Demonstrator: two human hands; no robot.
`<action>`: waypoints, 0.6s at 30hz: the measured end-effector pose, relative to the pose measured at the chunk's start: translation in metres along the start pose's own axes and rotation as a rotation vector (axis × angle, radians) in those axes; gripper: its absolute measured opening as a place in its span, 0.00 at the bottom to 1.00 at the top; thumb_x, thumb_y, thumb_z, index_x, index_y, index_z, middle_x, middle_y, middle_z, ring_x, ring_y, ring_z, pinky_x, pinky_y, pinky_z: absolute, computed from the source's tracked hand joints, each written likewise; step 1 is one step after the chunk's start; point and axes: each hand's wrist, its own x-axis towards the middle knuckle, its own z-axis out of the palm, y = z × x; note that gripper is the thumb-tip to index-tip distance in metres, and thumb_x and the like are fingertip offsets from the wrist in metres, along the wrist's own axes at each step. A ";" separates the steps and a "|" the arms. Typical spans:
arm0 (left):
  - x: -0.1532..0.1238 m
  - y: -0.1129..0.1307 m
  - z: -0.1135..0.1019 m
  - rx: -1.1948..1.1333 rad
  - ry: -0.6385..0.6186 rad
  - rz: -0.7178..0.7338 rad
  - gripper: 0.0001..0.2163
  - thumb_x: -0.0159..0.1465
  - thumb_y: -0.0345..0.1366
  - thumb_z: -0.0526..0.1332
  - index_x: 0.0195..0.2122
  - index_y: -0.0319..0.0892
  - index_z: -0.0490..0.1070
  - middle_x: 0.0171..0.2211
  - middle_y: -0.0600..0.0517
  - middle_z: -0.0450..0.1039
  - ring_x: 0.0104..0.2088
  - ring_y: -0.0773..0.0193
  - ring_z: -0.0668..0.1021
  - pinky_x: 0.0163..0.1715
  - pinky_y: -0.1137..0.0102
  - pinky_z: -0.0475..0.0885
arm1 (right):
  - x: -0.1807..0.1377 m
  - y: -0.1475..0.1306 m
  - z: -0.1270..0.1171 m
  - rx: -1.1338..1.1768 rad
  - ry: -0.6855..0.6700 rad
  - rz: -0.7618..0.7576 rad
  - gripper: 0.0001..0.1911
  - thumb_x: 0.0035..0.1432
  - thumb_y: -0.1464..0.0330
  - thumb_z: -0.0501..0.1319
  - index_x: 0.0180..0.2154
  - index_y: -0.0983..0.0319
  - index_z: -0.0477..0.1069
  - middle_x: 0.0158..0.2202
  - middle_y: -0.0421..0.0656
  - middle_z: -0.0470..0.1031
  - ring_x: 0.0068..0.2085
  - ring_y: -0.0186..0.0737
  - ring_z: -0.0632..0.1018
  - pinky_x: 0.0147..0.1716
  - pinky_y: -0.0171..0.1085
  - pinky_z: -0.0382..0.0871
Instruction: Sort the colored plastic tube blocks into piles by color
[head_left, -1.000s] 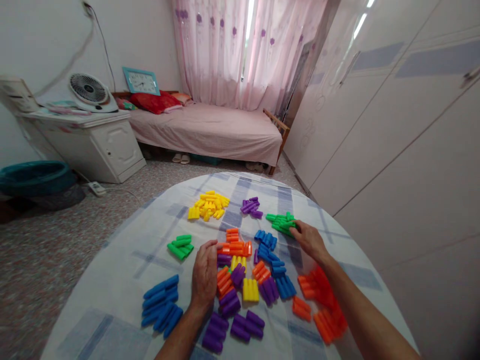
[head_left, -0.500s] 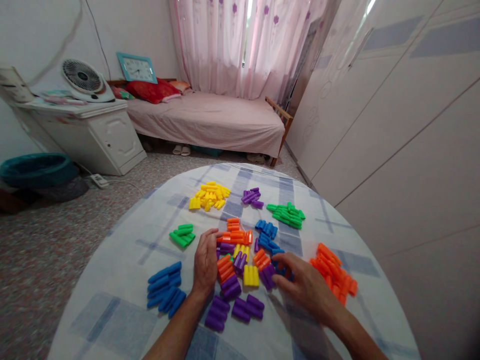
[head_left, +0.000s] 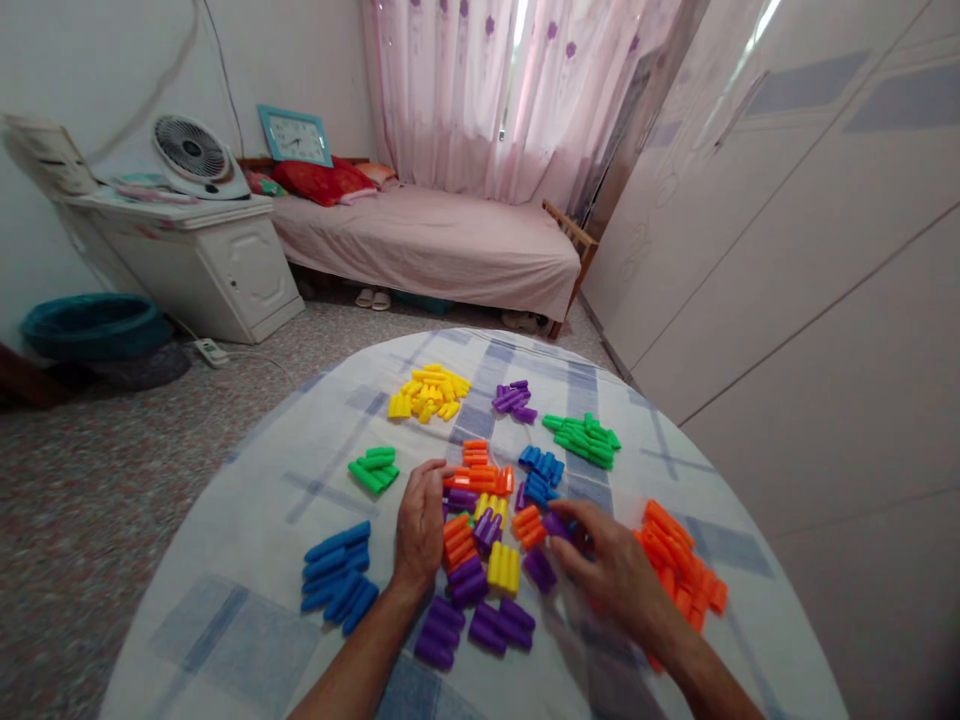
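Note:
My left hand (head_left: 421,525) rests on its edge against the left side of a mixed heap of ribbed plastic pieces, fingers stretched forward, holding nothing. Beside its fingertips lie orange pieces (head_left: 484,480). Between the thumb and fingers of my right hand (head_left: 611,560) is a purple plastic piece (head_left: 556,526), at the heap's right side. Just below that lies another purple piece (head_left: 540,570). Close by are an orange piece (head_left: 529,527), a yellow piece (head_left: 503,568) and blue pieces (head_left: 540,475); my right fingers partly hide this area.
Sorted piles ring the heap: yellow (head_left: 429,392), purple (head_left: 514,400), green (head_left: 583,440), a smaller green one (head_left: 373,469), blue (head_left: 340,578) and orange (head_left: 681,565). More purple pieces (head_left: 501,627) lie nearest me. The checked tablecloth (head_left: 247,640) covers a rounded table.
My right hand now has a purple piece at its fingertips, where it reached over blue pieces before. My left hand stays by the heap. The whole view has shifted slightly.

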 end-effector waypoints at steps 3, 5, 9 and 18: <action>0.000 0.000 0.000 0.004 0.004 0.003 0.20 0.68 0.44 0.44 0.39 0.41 0.73 0.46 0.47 0.70 0.51 0.61 0.70 0.54 0.64 0.62 | 0.038 0.004 -0.016 0.116 0.054 0.026 0.19 0.55 0.61 0.56 0.48 0.60 0.69 0.37 0.42 0.76 0.32 0.36 0.74 0.33 0.35 0.67; 0.001 0.001 0.000 0.008 -0.001 0.006 0.19 0.68 0.43 0.44 0.39 0.41 0.73 0.47 0.47 0.70 0.51 0.61 0.70 0.54 0.65 0.62 | 0.069 0.009 -0.019 0.159 0.067 0.024 0.20 0.54 0.61 0.57 0.47 0.62 0.70 0.37 0.43 0.76 0.33 0.35 0.75 0.34 0.35 0.68; 0.001 0.001 0.000 0.003 -0.006 0.003 0.20 0.68 0.43 0.43 0.39 0.42 0.74 0.47 0.47 0.70 0.50 0.62 0.70 0.53 0.65 0.63 | 0.123 0.018 -0.014 0.083 0.132 0.035 0.18 0.52 0.63 0.59 0.44 0.64 0.72 0.36 0.44 0.77 0.34 0.36 0.76 0.35 0.34 0.67; 0.001 0.001 0.000 0.006 -0.008 -0.001 0.19 0.68 0.42 0.44 0.39 0.42 0.74 0.47 0.47 0.70 0.51 0.62 0.70 0.53 0.66 0.63 | 0.180 0.028 -0.004 -0.012 0.240 0.078 0.17 0.53 0.64 0.59 0.44 0.64 0.72 0.36 0.45 0.77 0.35 0.38 0.76 0.38 0.37 0.67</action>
